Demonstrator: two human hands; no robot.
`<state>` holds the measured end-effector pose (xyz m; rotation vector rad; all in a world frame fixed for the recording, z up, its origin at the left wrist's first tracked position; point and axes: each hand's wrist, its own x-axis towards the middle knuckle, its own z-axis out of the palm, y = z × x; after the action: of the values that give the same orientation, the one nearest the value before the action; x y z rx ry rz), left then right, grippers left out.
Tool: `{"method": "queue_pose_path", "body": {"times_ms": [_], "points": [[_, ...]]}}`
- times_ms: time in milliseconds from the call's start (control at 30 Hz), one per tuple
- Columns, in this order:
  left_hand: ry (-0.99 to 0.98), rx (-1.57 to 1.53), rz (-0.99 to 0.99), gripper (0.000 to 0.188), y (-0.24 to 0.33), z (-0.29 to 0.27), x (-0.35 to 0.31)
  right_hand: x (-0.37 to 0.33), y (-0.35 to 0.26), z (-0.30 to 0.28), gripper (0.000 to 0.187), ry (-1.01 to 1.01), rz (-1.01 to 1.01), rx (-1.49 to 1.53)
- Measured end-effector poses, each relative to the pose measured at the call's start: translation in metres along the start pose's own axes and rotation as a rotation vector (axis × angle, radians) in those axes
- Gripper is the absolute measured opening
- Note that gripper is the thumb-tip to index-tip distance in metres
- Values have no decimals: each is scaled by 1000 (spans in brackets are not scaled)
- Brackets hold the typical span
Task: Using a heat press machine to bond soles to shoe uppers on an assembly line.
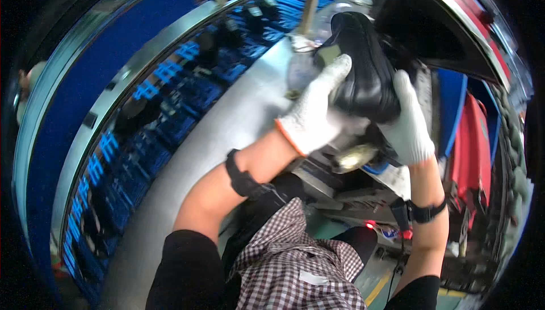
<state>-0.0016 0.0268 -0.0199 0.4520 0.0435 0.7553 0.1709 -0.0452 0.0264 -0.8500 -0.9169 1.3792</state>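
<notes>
A black leather shoe [366, 63] is held up in front of me, pointing away, with a shiny surface and a seam along it. White knit gloves cover both hands. My left hand [315, 108] grips the shoe's left side near its lower end, the thumb lying along it beside a small olive-green patch [329, 54]. On the opposite side, my right hand [410, 128] presses against the shoe with its fingers pointing up. The fingers under the shoe are partly hidden and blurred.
A long belt with bright blue slats [164, 71] and dark items runs along the left, bordered by a smooth grey metal surface [227, 111]. At the right hang red material [471, 145] and a blue panel [451, 105]. A pale yellowish object [355, 158] lies below my hands. A wooden post [311, 6] stands beyond.
</notes>
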Motion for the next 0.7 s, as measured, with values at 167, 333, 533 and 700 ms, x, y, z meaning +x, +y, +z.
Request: {"method": "queue_pose_path", "body": {"times_ms": [167, 333, 533, 700], "points": [[150, -193, 137, 43, 50, -63, -53, -22, 13, 34, 59, 84, -329, -966], [828, 368, 300, 22, 150, -184, -71, -87, 24, -56, 55, 474, -581, -1029], [1264, 1136, 575, 46, 268, -285, -55, -140, 65, -109, 44, 716, -480, -1645], [1614, 1576, 354, 85, 307, -342, -83, -125, 75, -105, 42, 590, -479, -1714]]}}
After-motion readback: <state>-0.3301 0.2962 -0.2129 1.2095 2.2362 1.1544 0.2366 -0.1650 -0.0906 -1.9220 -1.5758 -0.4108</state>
